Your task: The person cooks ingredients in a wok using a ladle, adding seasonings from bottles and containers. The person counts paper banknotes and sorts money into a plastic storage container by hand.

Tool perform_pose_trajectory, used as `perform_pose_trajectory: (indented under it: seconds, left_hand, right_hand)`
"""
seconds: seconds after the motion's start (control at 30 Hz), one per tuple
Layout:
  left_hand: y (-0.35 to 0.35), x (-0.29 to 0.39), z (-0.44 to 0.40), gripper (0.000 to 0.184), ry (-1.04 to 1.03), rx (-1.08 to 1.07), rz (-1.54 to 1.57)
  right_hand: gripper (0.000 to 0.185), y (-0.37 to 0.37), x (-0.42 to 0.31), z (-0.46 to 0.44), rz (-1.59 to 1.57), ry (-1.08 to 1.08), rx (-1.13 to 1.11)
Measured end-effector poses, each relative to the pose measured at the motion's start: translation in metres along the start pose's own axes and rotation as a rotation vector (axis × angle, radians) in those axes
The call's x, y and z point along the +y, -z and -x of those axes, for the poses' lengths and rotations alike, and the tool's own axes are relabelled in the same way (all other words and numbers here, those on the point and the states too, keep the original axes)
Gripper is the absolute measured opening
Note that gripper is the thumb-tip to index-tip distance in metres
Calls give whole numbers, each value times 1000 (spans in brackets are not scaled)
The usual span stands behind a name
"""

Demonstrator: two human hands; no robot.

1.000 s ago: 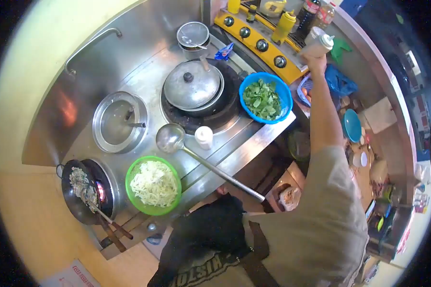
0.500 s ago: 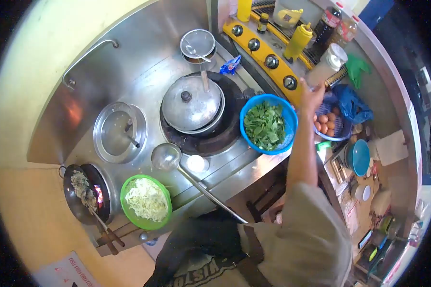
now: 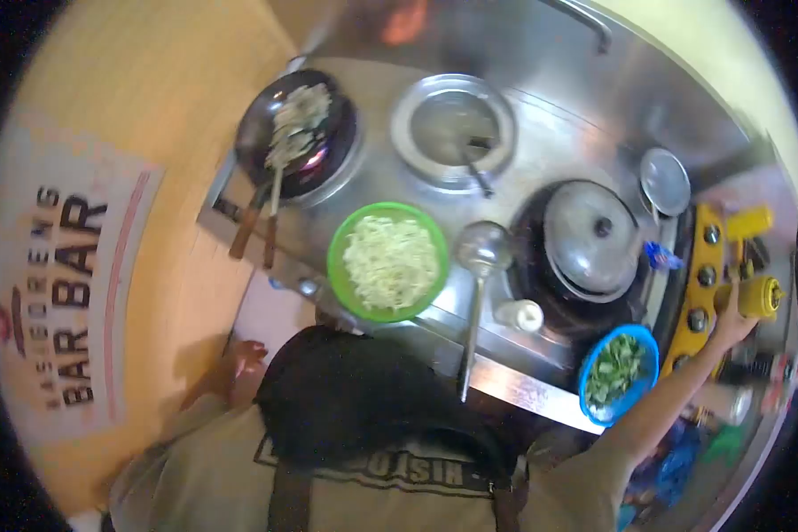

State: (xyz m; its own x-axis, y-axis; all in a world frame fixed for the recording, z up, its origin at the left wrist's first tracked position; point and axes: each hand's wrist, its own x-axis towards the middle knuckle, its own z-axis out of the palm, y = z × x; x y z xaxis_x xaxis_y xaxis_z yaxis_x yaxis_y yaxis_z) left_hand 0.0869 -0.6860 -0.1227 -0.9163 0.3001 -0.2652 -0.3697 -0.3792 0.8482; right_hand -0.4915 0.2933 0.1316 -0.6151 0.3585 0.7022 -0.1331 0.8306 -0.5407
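Observation:
My right hand [image 3: 732,321] is wrapped round a yellow squeeze bottle [image 3: 759,297] at the far right, beside the yellow panel with black knobs. The bottle leans sideways in this view. Low on the left, away from the counter, hangs my left hand [image 3: 249,356]; its fingers look loosely apart and nothing shows in it. Nearest to that hand are the wooden handles of utensils resting in a dark wok [image 3: 255,146], which holds cooked food over a glowing flame. A green basin [image 3: 337,270] of shredded cabbage [image 3: 390,262] sits at the counter's front edge.
A lidded pot [image 3: 590,235] stands on the burner, with a ladle [image 3: 483,248] and a white container [image 3: 523,315] before it. A blue basket [image 3: 652,363] of leafy greens [image 3: 616,368] is at the right edge. Behind are a metal basin [image 3: 408,133] and a strainer [image 3: 665,182].
My view has swung left. My right hand has gone from the white-lidded clear jar to the yellow squeeze bottle and grips it. My left hand has come into view.

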Motion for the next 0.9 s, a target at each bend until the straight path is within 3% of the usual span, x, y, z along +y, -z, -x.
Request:
perform_pose_trajectory:
  seconds: [0.07,0.1,0.13,0.17,0.2,0.23,0.27,0.3,0.33,0.37,0.47,0.5,0.53,0.67,0.77,0.83,0.9]
  left_hand:
    - [-18,-6,-18,41,857,176,-392]
    - [-25,-5,-33,45,1298,232,-577]
    - [-40,6,-46,45,1290,232,-557]
    - [-69,29,-61,40,1132,432,-459]
    - [-83,40,-66,36,968,623,-352]
    - [-76,30,-59,36,957,620,-328]
    - [-72,24,-51,32,742,473,-107]
    - [-64,16,-46,30,511,316,101]
    - [-71,-1,-44,28,379,511,158]
    - [13,-97,-16,27,464,168,1047]
    - [12,-121,15,19,652,650,360]
    - [21,-141,25,15,764,868,174]
    - [24,-138,38,15,759,949,85]
    - [53,-74,99,15,687,954,132]
    - [77,-47,127,15,699,963,143]
    - [97,-22,133,15,700,991,153]
    - [116,-3,130,15,700,1056,188]
  right_hand:
    - [62,-41,-163,41,-425,-25,-193]
    - [66,-51,-224,56,-46,69,-368]
    - [61,-70,-277,76,-243,110,-526]
    - [60,-82,-336,97,-285,161,-621]
    - [61,-102,-379,114,-444,108,-854]
    - [61,-130,-408,133,-543,27,-1055]
    - [58,-160,-447,146,-563,189,-1144]
    - [63,-187,-483,159,-570,186,-1314]
    - [62,-222,-507,178,-570,219,-1394]
    - [62,-257,-530,197,-566,244,-1474]
    - [65,-338,-603,234,-405,264,-1609]
    - [66,-371,-616,249,-186,322,-1623]
    - [66,-392,-630,260,35,379,-1624]
    - [66,-400,-675,261,80,256,-1753]
    - [65,-406,-688,275,235,340,-1615]
    - [67,-394,-708,275,256,330,-1663]
    - [68,-390,-711,277,208,303,-1547]
